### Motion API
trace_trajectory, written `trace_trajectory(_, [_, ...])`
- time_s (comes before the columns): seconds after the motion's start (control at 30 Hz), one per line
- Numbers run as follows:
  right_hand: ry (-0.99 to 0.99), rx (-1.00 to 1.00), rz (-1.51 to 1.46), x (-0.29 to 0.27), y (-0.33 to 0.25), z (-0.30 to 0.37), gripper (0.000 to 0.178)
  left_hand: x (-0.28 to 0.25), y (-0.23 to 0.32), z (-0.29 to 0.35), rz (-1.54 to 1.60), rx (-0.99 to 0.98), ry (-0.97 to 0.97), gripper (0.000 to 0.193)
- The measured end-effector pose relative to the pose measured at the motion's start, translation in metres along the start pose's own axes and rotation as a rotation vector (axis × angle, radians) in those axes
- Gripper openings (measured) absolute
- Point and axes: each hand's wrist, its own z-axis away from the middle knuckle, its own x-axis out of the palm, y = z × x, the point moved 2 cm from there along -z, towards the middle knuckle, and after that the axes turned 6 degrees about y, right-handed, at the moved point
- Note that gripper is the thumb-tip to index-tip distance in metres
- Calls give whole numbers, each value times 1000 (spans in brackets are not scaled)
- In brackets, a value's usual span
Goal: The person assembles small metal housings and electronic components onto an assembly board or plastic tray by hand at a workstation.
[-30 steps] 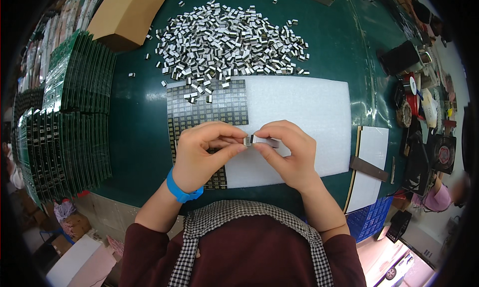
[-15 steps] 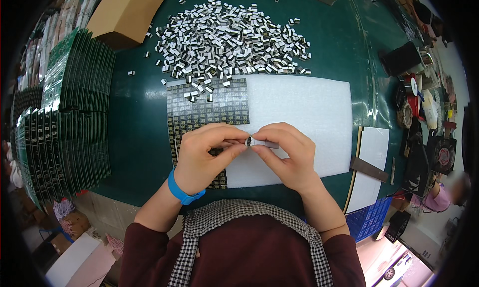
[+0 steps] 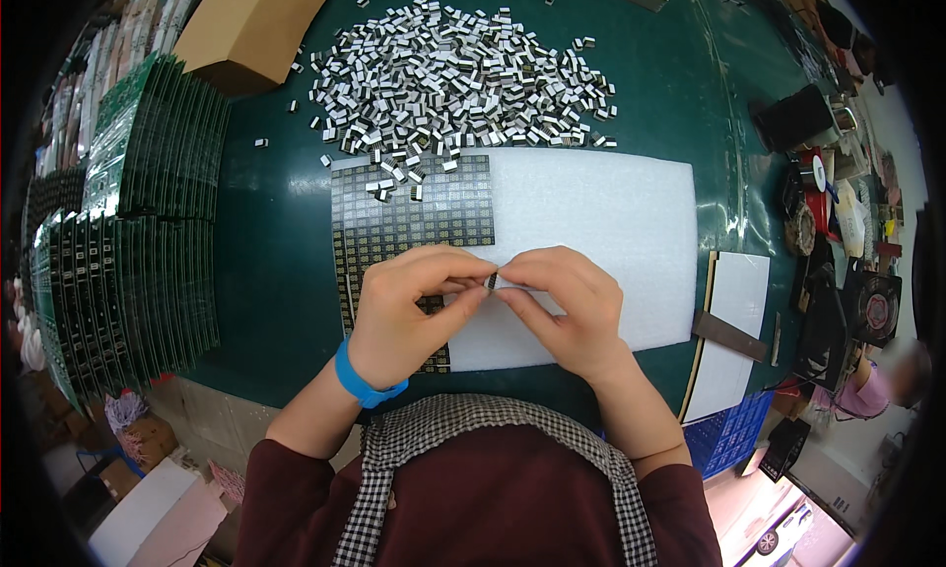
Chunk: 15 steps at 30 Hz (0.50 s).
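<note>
Green table (image 3: 271, 262). Left hand (image 3: 406, 296), right hand (image 3: 570, 301): jointly pinching small part (image 3: 493, 282), seemingly for control. Heap of pieces (image 3: 463, 79): beyond both, likely for reach.

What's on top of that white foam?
The foam bears a dark sheet on its left, with a few small blocks on the far end. The foam under the sheet is covered; the left grip and right grip hide what lies beneath them.

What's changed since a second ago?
The left hand has eased slightly right, the right hand slightly left, nearly meeting; the small pieces pinched between them show less. Nothing was visibly let go. The pile of parts, patterned black sheet and white foam stayed put.
</note>
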Motion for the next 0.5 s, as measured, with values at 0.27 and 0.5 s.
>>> trace_trajectory(0.27, [-2, -301, 192, 9, -5, 5, 22, 1, -8, 1, 181, -326, -55, 19])
trace_trajectory(0.5, [22, 834, -671, 3, 13, 6, 19, -15, -10, -18, -315, 108, 300, 28])
